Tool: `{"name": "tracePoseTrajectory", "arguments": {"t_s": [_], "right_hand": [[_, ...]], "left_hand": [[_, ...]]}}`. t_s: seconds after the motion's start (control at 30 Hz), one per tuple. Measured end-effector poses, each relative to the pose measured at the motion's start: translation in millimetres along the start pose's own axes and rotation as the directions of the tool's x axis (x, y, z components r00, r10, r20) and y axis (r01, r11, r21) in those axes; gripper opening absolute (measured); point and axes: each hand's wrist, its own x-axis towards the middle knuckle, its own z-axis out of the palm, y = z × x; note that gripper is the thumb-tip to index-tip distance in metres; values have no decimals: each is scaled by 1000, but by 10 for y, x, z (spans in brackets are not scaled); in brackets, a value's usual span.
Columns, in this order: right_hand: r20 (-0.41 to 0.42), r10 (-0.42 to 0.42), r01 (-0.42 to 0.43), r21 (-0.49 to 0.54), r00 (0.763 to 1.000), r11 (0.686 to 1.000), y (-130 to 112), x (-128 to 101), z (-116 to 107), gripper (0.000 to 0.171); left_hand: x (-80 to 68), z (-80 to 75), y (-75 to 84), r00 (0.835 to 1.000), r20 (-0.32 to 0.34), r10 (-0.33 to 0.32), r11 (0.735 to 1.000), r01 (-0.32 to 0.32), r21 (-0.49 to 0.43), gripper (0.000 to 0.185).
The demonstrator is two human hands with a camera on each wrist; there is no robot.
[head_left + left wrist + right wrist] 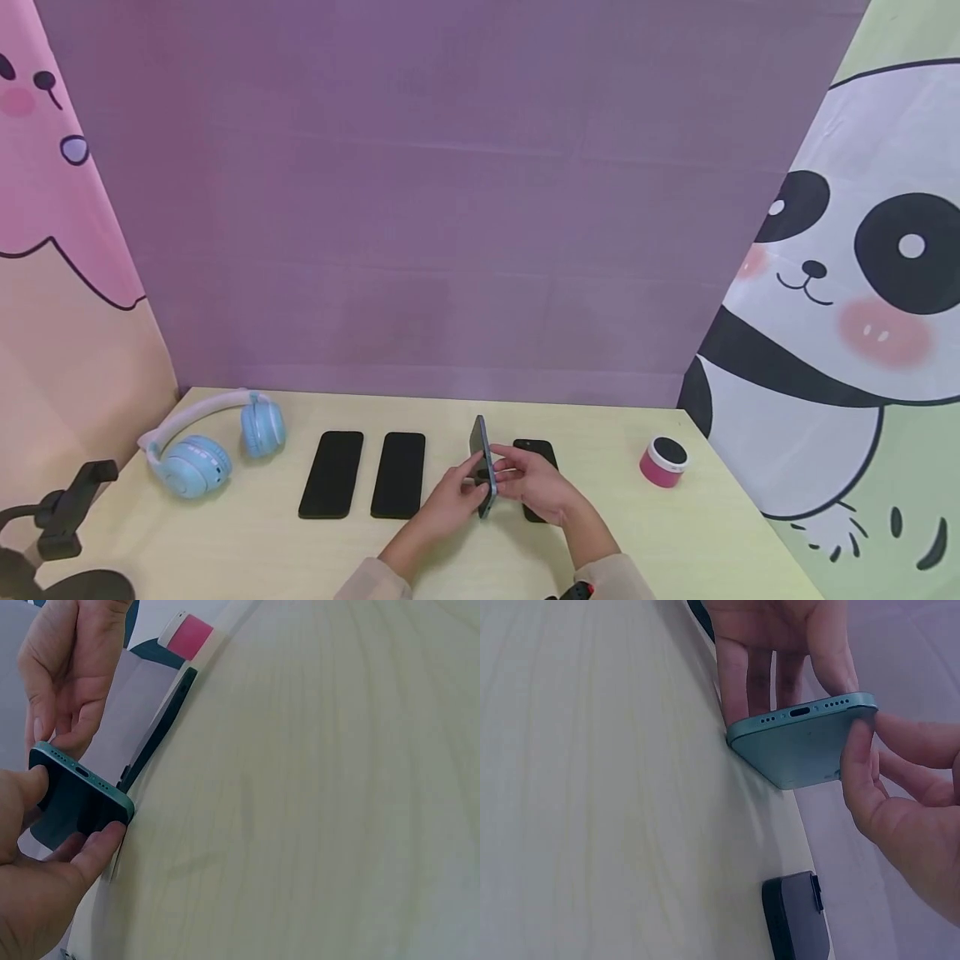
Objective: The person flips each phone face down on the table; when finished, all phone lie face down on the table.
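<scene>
Both hands pinching the teal phone (483,477) on edge above the table (637,542), left hand (448,500) and right hand (542,487) at opposite faces — best lowered flat, slowly, beside the black phone (542,454).

Teal phone (810,742) pinched between both hands, dark phone (795,915) below on table (592,787).

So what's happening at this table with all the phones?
A person holds a teal phone up on its edge above the table, the left hand and right hand gripping it from either side. Two dark phones lie flat to the left, a third sits partly hidden behind the right hand. Blue headphones and a small pink speaker rest nearby.
</scene>
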Motion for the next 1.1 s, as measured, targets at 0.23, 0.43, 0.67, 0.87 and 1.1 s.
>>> {"name": "tracePoseTrajectory", "arguments": {"t_s": [0.23,0.43,0.67,0.87,1.1], "right_hand": [[-14,6,-6,9,1000,1000,27,12,10,65],[-7,6,-5,31,1000,999,24,12,16,63],[22,8,-10,57,1000,998,49,4,41,59],[39,7,-9,47,999,999,127,37,70,56],[15,22,-22,-39,1000,999,216,65,110,53]], "left_hand": [[19,-1,-54,999,40,19,994,-14,-112,54],[-8,-4,-29,999,7,37,996,-36,-85,53],[-30,5,30,997,-54,48,997,-52,-63,49],[-34,-16,121,991,-129,45,999,-48,-20,51],[-64,-15,195,976,-211,59,980,-16,199,41]]}}
